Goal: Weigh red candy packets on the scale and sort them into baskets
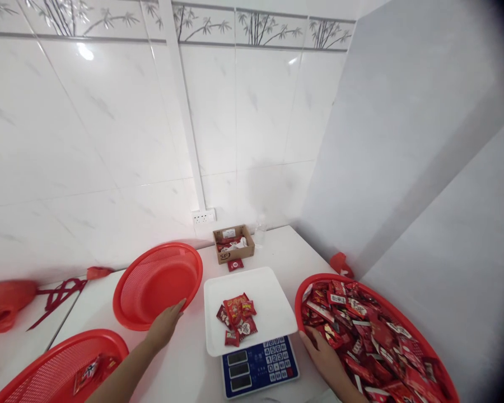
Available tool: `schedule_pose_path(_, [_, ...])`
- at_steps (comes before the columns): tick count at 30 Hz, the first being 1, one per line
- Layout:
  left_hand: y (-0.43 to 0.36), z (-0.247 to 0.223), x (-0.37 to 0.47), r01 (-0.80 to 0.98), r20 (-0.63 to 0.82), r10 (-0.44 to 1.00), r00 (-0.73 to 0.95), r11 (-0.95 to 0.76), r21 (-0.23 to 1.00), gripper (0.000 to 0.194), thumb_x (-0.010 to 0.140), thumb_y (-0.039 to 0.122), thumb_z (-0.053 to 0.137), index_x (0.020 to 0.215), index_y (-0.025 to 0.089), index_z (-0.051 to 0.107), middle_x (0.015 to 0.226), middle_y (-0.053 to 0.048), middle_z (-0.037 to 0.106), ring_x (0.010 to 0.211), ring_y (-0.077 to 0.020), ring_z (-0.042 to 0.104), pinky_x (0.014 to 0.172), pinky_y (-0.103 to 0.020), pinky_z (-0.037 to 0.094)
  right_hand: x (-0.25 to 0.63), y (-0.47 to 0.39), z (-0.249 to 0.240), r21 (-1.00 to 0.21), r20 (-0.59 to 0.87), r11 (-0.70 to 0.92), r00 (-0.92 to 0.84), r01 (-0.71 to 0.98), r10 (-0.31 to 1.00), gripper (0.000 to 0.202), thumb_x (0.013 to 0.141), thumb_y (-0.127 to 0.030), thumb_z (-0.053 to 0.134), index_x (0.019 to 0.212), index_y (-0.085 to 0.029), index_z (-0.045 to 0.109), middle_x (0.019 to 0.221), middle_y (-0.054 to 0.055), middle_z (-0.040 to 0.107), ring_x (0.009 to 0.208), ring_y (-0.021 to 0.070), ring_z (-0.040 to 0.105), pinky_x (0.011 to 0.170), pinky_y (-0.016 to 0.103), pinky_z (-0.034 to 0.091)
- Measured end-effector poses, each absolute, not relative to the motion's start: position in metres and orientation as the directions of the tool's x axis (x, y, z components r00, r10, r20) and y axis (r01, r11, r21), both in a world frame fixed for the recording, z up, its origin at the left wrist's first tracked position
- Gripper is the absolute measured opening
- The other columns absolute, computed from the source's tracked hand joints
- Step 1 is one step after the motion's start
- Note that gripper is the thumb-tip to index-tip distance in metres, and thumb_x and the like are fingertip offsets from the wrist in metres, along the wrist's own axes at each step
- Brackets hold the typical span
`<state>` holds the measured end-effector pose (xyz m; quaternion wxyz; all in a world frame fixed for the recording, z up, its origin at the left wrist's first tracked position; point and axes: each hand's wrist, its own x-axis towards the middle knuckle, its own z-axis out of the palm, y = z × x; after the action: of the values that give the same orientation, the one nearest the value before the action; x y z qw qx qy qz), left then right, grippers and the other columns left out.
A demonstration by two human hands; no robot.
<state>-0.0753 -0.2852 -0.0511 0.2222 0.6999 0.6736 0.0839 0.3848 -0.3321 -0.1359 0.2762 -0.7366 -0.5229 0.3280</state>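
Observation:
My left hand is closed on the near right rim of a red plastic basket whose bare bottom shows. My right hand holds the left rim of a big red basket, which is heaped with small red snack packets. Between my hands stands a blue digital scale with a white tray on top. Several red packets lie in a small pile on that tray. The fingertips of both hands are partly hidden by the rims.
Behind the scale is a cardboard box of packets, with one loose packet in front. A clear bottle stands beside it. Another red basket holding packets is at lower left. Red bags lie far left. Walls bound the table.

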Motion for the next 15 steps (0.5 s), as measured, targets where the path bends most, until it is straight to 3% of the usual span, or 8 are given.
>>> schedule_pose_path(4, [-0.271, -0.063, -0.049, 0.952, -0.04, 0.996, 0.078, -0.062, 0.301, 0.049, 0.089, 0.033, 0.026, 0.13, 0.016, 0.047, 0.128, -0.011, 0.055, 0.122, -0.0271, 0.045, 0.102, -0.044, 0.032, 0.385, -0.332, -0.136, -0.754, -0.205, -0.3, 0.224, 0.584, 0.953, 0.061, 0.072, -0.061, 0.036, 0.109, -0.016, 0.056, 0.119, 0.014, 0.06, 0.113, 0.026, 0.054, 0.099, 0.037, 0.038])
schedule_pose_path(7, [-0.266, -0.069, -0.009, 0.949, 0.073, 0.991, 0.113, -0.129, 0.289, 0.053, 0.089, 0.042, 0.031, 0.134, 0.017, 0.041, 0.141, -0.012, 0.04, 0.133, -0.0279, 0.029, 0.108, -0.047, 0.022, 0.385, -0.332, -0.137, -0.754, -0.217, -0.314, 0.233, 0.577, 0.948, 0.06, 0.071, -0.06, 0.038, 0.108, -0.016, 0.055, 0.121, 0.015, 0.058, 0.114, 0.0267, 0.053, 0.1, 0.038, 0.037])
schedule_pose_path(11, [-0.27, -0.073, 0.06, 0.892, -0.011, 0.961, 0.278, -0.254, 0.374, 0.068, 0.082, 0.057, 0.041, 0.14, 0.025, 0.03, 0.151, -0.011, 0.018, 0.138, -0.0325, 0.008, 0.109, -0.052, 0.014, 0.385, -0.331, -0.136, -0.756, -0.227, -0.319, 0.228, 0.572, 0.947, 0.065, 0.071, -0.061, 0.036, 0.111, -0.013, 0.054, 0.122, 0.016, 0.057, 0.115, 0.0271, 0.052, 0.101, 0.038, 0.036])
schedule_pose_path(15, [-0.278, -0.081, 0.103, 0.906, -0.143, 0.959, 0.243, -0.172, 0.386, 0.076, 0.075, 0.056, 0.053, 0.14, 0.024, 0.03, 0.15, -0.016, 0.019, 0.136, -0.0394, 0.011, 0.106, -0.058, 0.01, 0.384, -0.333, -0.132, -0.766, -0.213, -0.305, 0.224, 0.566, 0.951, 0.062, 0.072, -0.06, 0.037, 0.11, -0.015, 0.055, 0.12, 0.015, 0.059, 0.114, 0.0262, 0.053, 0.101, 0.036, 0.036])
